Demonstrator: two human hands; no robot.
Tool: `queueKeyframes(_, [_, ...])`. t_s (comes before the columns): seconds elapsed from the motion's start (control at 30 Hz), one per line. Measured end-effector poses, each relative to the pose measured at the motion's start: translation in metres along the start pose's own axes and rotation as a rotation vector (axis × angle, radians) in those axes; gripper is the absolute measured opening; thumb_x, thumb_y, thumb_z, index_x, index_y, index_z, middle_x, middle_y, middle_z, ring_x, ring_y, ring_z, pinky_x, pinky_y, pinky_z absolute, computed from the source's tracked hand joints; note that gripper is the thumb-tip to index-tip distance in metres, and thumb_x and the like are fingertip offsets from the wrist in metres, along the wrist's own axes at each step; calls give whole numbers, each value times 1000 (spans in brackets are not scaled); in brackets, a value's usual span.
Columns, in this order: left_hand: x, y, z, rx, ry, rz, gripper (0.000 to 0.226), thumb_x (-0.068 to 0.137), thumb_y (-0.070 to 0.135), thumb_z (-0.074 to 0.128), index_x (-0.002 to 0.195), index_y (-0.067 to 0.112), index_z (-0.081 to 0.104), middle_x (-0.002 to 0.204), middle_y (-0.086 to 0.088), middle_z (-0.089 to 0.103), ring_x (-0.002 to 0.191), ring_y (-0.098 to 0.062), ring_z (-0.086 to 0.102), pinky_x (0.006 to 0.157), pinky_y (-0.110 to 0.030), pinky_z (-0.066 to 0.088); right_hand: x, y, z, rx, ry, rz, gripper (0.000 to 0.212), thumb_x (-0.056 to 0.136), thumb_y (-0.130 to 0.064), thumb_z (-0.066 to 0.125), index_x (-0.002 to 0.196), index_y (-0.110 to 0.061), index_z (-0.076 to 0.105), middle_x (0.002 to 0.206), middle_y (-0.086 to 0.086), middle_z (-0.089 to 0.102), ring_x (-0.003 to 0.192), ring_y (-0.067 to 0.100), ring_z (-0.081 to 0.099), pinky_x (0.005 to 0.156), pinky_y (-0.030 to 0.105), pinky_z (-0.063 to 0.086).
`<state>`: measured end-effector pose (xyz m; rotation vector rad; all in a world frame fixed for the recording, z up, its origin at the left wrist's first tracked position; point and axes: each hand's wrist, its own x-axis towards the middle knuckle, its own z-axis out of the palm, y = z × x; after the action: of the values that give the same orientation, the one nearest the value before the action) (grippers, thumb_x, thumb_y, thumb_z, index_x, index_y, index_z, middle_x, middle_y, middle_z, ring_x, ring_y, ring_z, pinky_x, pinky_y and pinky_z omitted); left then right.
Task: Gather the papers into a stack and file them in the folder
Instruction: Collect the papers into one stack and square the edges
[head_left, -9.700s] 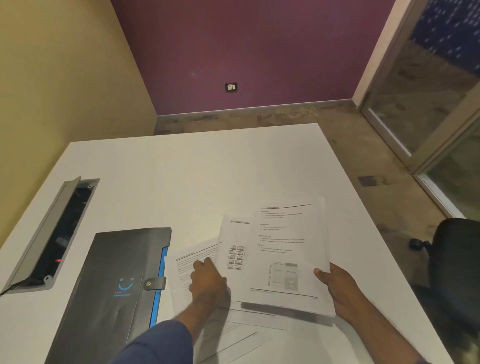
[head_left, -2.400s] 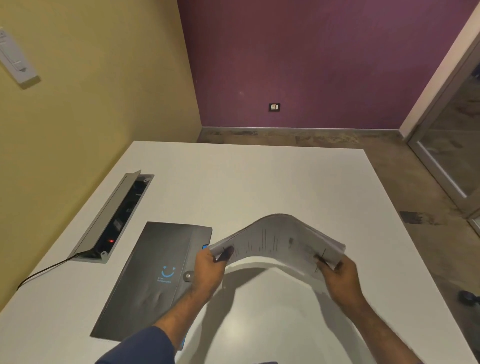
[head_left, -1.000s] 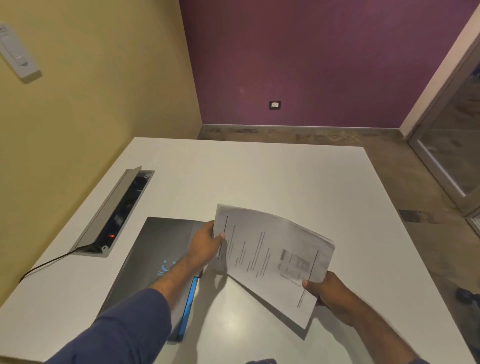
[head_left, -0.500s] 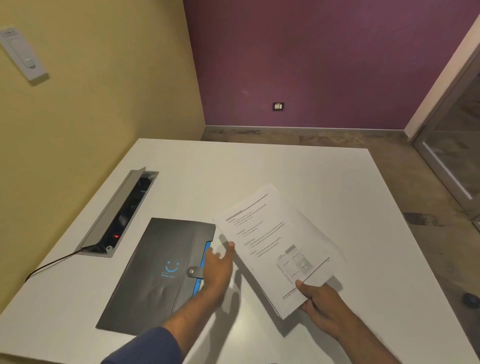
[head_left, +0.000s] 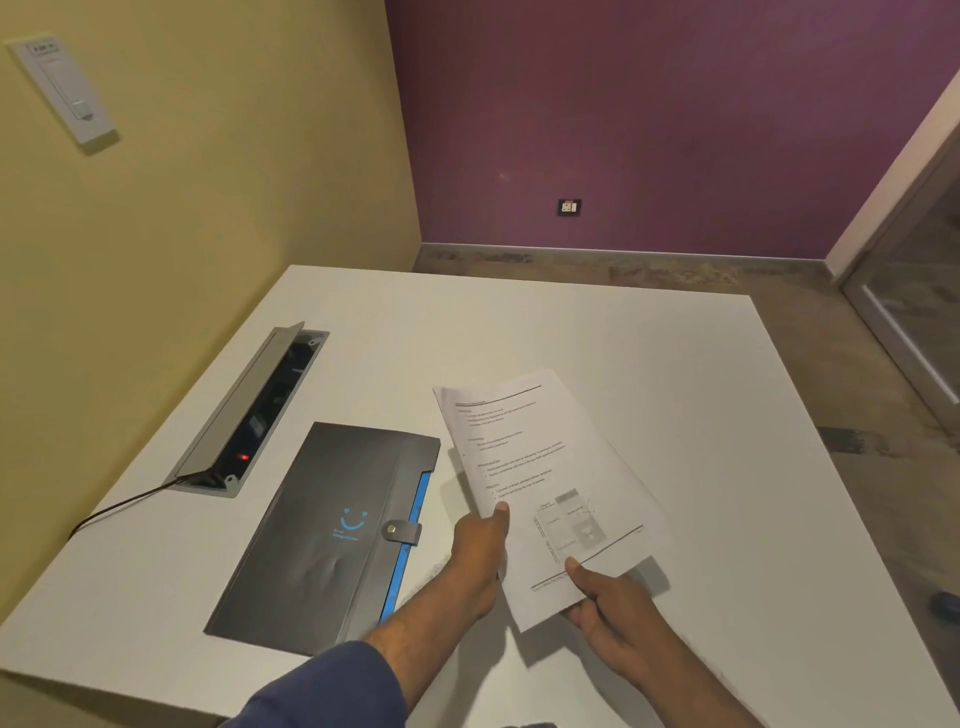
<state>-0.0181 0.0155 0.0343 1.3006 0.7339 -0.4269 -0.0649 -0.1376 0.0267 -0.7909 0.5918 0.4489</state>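
Note:
A stack of printed white papers is held a little above the white table, tilted with its top pointing away and to the left. My left hand grips the stack's left edge, thumb on top. My right hand pinches its near corner, thumb on the printed page. A dark grey folder with a blue smile logo and a blue inner edge lies flat to the left of the papers. Its snap tab is fastened.
An open cable box with a red light is sunk into the table's left side, and a black cord runs from it to the table's left edge. A yellow wall is at the left. A purple wall and a glass door are beyond.
My left hand, open beside the folder's tab half a second ago, has taken hold of the stack's left edge. The papers have shifted slightly toward me.

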Motion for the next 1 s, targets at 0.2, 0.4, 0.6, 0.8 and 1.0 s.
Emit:
queueKeyframes(0.2, [8,10,-20,36,-44,5,33,101,28,51,127,9,60,112,-11,74,104,-33,70,95,-52,54,0,-16,-7,-82,-5,11,42,86,1,59,127,-2,56,118,21,68,108,38,65,81,48,58])
queueKeyframes(0.4, [12,35,-52,87,-151,18,31,103,21,49,129,7,58,112,-8,74,100,-25,71,78,-37,59,5,-60,-9,-46,50,-1,44,73,-16,69,113,0,67,111,18,72,90,30,72,75,39,61])
queueKeyframes(0.6, [14,51,-73,140,-275,-3,35,103,19,49,134,5,55,126,-8,69,112,-22,67,84,-32,59,14,-72,16,-174,3,83,27,95,-19,53,108,0,67,103,17,74,91,30,72,73,36,59])
queueKeyframes(0.8, [37,49,-86,253,-275,-32,37,101,22,53,134,4,55,123,-11,70,113,-29,66,101,-44,51,34,-46,26,-502,49,-3,33,92,-2,56,124,-1,59,116,17,70,106,37,66,98,55,47])
queueKeyframes(1.0, [61,44,-105,361,-274,-67,39,100,39,52,123,11,63,116,-4,73,102,-24,70,80,-32,57,41,-23,33,-573,203,-52,32,91,-5,59,124,-7,60,114,11,72,106,32,67,99,51,48])
